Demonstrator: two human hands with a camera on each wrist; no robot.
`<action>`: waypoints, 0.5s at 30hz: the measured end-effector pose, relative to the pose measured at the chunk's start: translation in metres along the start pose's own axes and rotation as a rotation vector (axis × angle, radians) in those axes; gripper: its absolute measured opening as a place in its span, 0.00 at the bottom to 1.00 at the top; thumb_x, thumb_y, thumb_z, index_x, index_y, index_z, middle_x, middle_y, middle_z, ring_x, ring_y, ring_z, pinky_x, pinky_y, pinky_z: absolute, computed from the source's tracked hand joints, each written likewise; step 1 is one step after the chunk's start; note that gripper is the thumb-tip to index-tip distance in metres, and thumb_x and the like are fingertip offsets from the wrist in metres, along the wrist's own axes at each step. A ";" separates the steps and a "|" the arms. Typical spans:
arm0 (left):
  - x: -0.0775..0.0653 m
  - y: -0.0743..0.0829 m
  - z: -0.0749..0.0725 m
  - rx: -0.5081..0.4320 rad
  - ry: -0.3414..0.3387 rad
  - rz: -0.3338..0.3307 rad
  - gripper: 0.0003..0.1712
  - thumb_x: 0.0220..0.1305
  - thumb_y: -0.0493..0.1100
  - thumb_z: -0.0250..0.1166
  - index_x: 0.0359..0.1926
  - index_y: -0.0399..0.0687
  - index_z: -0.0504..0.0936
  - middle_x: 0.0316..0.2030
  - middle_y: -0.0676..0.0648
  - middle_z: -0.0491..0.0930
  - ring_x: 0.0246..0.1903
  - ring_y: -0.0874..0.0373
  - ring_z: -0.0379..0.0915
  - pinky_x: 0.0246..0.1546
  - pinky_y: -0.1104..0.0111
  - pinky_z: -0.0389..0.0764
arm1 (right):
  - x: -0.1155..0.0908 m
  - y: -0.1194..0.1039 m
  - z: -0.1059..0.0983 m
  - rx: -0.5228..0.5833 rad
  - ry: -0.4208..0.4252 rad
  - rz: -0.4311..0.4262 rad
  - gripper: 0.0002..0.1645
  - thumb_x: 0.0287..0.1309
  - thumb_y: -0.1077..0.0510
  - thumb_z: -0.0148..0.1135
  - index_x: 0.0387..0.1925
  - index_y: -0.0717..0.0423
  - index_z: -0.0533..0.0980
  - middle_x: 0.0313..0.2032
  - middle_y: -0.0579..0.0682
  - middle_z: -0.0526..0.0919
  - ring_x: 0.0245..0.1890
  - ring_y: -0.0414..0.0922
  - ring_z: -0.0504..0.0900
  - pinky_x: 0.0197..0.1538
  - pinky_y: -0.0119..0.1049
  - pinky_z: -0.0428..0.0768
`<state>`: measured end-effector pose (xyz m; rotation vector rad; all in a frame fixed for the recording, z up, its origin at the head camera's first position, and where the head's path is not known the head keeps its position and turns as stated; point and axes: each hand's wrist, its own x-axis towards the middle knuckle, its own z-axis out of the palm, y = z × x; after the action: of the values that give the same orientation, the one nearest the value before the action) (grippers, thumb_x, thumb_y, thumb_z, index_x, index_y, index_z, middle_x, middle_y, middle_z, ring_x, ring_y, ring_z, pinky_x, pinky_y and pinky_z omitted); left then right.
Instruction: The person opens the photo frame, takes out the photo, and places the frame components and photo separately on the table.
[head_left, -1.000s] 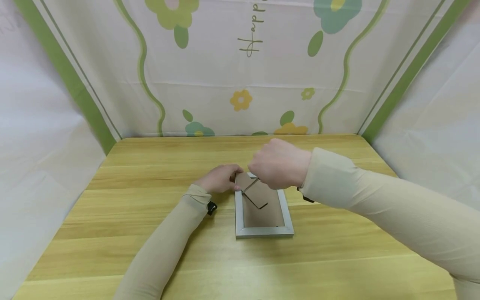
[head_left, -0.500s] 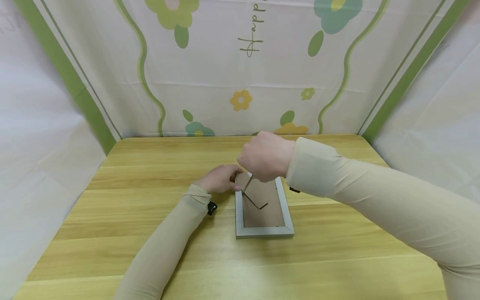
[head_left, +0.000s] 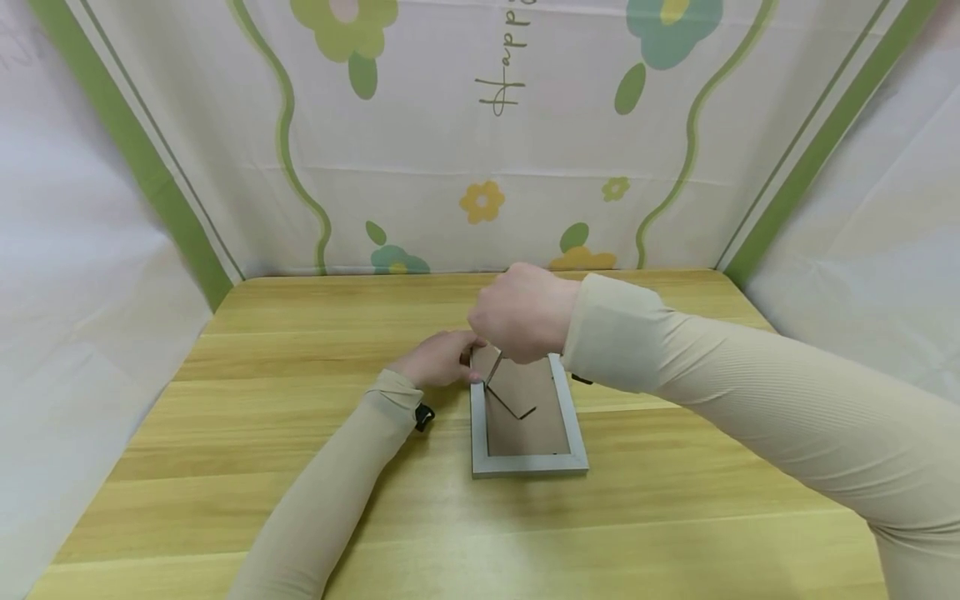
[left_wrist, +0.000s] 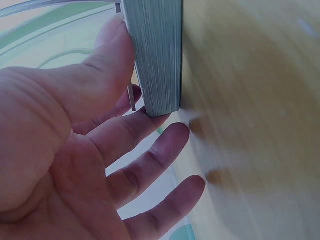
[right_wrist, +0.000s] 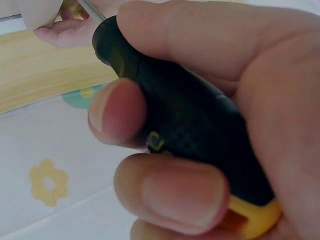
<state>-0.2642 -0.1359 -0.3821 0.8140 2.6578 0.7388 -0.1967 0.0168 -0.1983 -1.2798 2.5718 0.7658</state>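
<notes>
A silver-edged picture frame (head_left: 528, 464) lies with its brown back panel (head_left: 525, 392) facing up. My left hand (head_left: 438, 357) holds its far left corner; in the left wrist view the thumb presses the frame's edge (left_wrist: 159, 55) and the other fingers spread below and past the corner. My right hand (head_left: 525, 312) grips a screwdriver, whose black handle (right_wrist: 190, 115) ends in yellow. Its thin metal shaft (head_left: 494, 367) slants down to the frame's left inner edge, beside the left thumb. From there a thin dark bent piece (head_left: 506, 404) runs over the panel.
The frame rests on a wooden table (head_left: 300, 467). Behind the table hangs a white curtain (head_left: 420, 150) printed with flowers, and pale cloth walls stand on both sides. A small metal tab (left_wrist: 131, 97) shows at the frame's edge in the left wrist view.
My right hand has moved left and slightly away with the screwdriver, so the shaft stands steeper. Its tip stays at the same spot. Left hand and picture frame have not visibly moved.
</notes>
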 end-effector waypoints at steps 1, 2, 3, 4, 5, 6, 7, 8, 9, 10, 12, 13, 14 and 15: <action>0.000 0.000 0.000 -0.004 0.000 -0.003 0.32 0.61 0.42 0.72 0.64 0.39 0.74 0.51 0.45 0.80 0.45 0.55 0.75 0.52 0.61 0.75 | -0.002 0.001 0.000 0.013 -0.005 0.006 0.13 0.58 0.63 0.63 0.21 0.48 0.75 0.21 0.42 0.74 0.21 0.40 0.69 0.26 0.35 0.74; 0.000 0.000 0.001 -0.010 0.000 -0.005 0.32 0.61 0.42 0.72 0.64 0.39 0.74 0.50 0.46 0.80 0.45 0.55 0.75 0.51 0.62 0.76 | -0.004 0.003 0.000 0.032 -0.012 0.012 0.14 0.59 0.64 0.63 0.20 0.48 0.74 0.21 0.42 0.74 0.20 0.40 0.68 0.25 0.34 0.73; 0.000 0.000 0.001 -0.018 -0.001 -0.007 0.31 0.61 0.42 0.72 0.64 0.39 0.74 0.49 0.46 0.80 0.44 0.56 0.75 0.50 0.62 0.76 | -0.007 0.005 0.000 0.051 -0.019 0.018 0.16 0.59 0.65 0.61 0.18 0.48 0.73 0.19 0.41 0.72 0.19 0.39 0.66 0.24 0.33 0.71; 0.000 0.000 0.001 -0.021 0.000 -0.009 0.31 0.61 0.41 0.72 0.64 0.39 0.74 0.49 0.46 0.80 0.44 0.56 0.75 0.50 0.62 0.76 | -0.011 0.007 -0.001 0.074 -0.021 0.026 0.19 0.58 0.67 0.59 0.15 0.47 0.71 0.17 0.41 0.69 0.18 0.39 0.63 0.23 0.32 0.67; 0.000 0.000 0.002 -0.025 0.002 -0.012 0.31 0.61 0.41 0.72 0.64 0.39 0.74 0.49 0.46 0.80 0.44 0.56 0.76 0.50 0.62 0.76 | -0.015 0.010 -0.001 0.098 -0.013 0.030 0.21 0.56 0.69 0.57 0.13 0.47 0.69 0.15 0.40 0.65 0.17 0.38 0.60 0.21 0.32 0.64; 0.000 0.000 0.002 -0.027 0.004 -0.013 0.31 0.61 0.41 0.72 0.64 0.39 0.74 0.49 0.46 0.80 0.45 0.56 0.76 0.49 0.62 0.76 | -0.019 0.014 -0.001 0.116 -0.002 0.034 0.22 0.54 0.70 0.55 0.12 0.46 0.66 0.14 0.40 0.61 0.17 0.38 0.57 0.21 0.32 0.60; 0.000 0.001 0.002 -0.027 0.007 -0.015 0.31 0.61 0.41 0.72 0.64 0.39 0.74 0.49 0.46 0.80 0.45 0.56 0.76 0.50 0.62 0.77 | -0.024 0.017 -0.001 0.128 0.012 0.039 0.22 0.53 0.70 0.54 0.11 0.45 0.65 0.14 0.40 0.59 0.17 0.38 0.55 0.21 0.32 0.58; 0.000 0.001 0.003 -0.026 0.008 -0.016 0.32 0.61 0.41 0.72 0.64 0.39 0.74 0.49 0.46 0.80 0.45 0.56 0.76 0.50 0.62 0.77 | -0.030 0.021 -0.001 0.142 0.027 0.043 0.22 0.52 0.70 0.54 0.11 0.45 0.65 0.14 0.40 0.58 0.17 0.38 0.54 0.21 0.32 0.57; 0.000 0.001 0.003 -0.026 0.009 -0.018 0.32 0.61 0.41 0.72 0.64 0.39 0.74 0.49 0.46 0.80 0.45 0.56 0.76 0.50 0.62 0.76 | -0.035 0.024 -0.001 0.150 0.048 0.048 0.21 0.53 0.68 0.56 0.12 0.45 0.68 0.14 0.39 0.61 0.17 0.37 0.57 0.22 0.32 0.59; 0.000 0.001 0.003 -0.026 0.010 -0.021 0.32 0.61 0.41 0.72 0.64 0.40 0.74 0.49 0.47 0.80 0.46 0.56 0.76 0.50 0.62 0.76 | -0.041 0.028 -0.001 0.160 0.070 0.055 0.19 0.55 0.67 0.57 0.14 0.45 0.72 0.16 0.38 0.65 0.18 0.37 0.60 0.22 0.33 0.63; 0.000 0.001 0.003 -0.028 0.012 -0.027 0.31 0.61 0.41 0.72 0.64 0.40 0.74 0.49 0.47 0.80 0.45 0.55 0.75 0.50 0.61 0.76 | -0.053 0.034 -0.001 0.171 0.110 0.069 0.12 0.59 0.62 0.62 0.23 0.44 0.81 0.22 0.38 0.76 0.22 0.38 0.70 0.26 0.37 0.72; 0.000 0.001 0.003 -0.029 0.013 -0.031 0.31 0.61 0.41 0.72 0.64 0.40 0.74 0.48 0.47 0.80 0.45 0.56 0.75 0.50 0.61 0.76 | -0.060 0.037 0.000 0.180 0.134 0.078 0.08 0.60 0.59 0.63 0.28 0.42 0.84 0.27 0.38 0.80 0.26 0.39 0.75 0.29 0.40 0.76; 0.000 0.001 0.003 -0.024 0.013 -0.034 0.30 0.61 0.41 0.72 0.63 0.41 0.75 0.47 0.48 0.80 0.45 0.56 0.75 0.50 0.61 0.76 | -0.066 0.040 0.003 0.191 0.163 0.084 0.06 0.61 0.57 0.65 0.34 0.42 0.85 0.32 0.39 0.82 0.29 0.40 0.77 0.32 0.42 0.78; 0.000 0.001 0.003 -0.025 0.013 -0.038 0.30 0.61 0.41 0.72 0.63 0.41 0.75 0.46 0.48 0.80 0.44 0.55 0.75 0.49 0.61 0.76 | -0.073 0.043 0.006 0.202 0.190 0.093 0.05 0.61 0.56 0.65 0.35 0.40 0.84 0.32 0.39 0.83 0.30 0.40 0.78 0.32 0.42 0.78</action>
<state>-0.2622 -0.1338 -0.3842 0.7531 2.6621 0.7696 -0.1862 0.0920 -0.1606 -1.2316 2.7890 0.4015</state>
